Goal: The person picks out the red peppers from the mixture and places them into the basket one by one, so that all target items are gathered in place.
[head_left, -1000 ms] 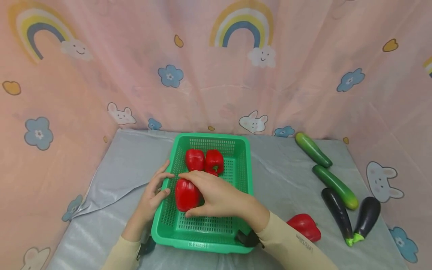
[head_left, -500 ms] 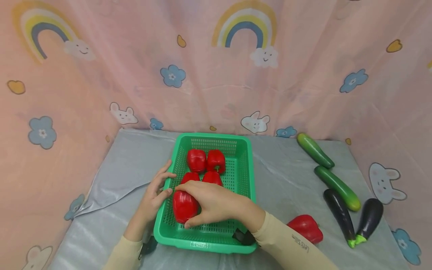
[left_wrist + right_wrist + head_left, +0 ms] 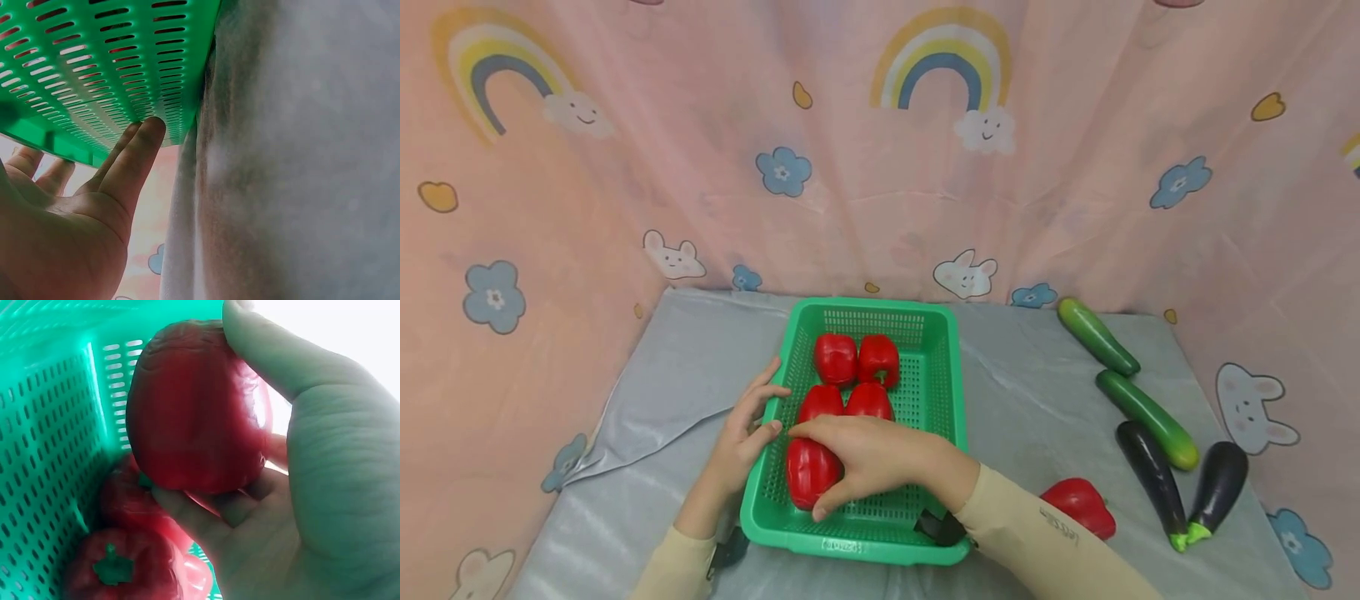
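In the head view my right hand [image 3: 868, 458] grips a red bell pepper [image 3: 811, 473] in the near left part of the green basket [image 3: 853, 546]. The right wrist view shows the thumb and fingers curled round this pepper [image 3: 197, 406]. Several more red bell peppers [image 3: 836, 359] sit in the basket, two at the far end and two just beyond my right hand, partly hidden by it. My left hand [image 3: 733, 437] touches the basket's left side, its fingers spread. From the left wrist, the fingers [image 3: 134, 162] lie fairly straight against the slotted basket wall [image 3: 119, 69].
One red bell pepper [image 3: 1080, 507] lies on the grey cloth [image 3: 1015, 400] right of the basket, next to my right sleeve. Farther right are two green zucchini [image 3: 1097, 335] and two dark eggplants [image 3: 1217, 483]. A pink printed curtain [image 3: 865, 208] hangs behind and at both sides.
My right hand has moved toward the near end of the basket with the pepper, uncovering two peppers behind it. My left hand has stayed at the basket's left side.
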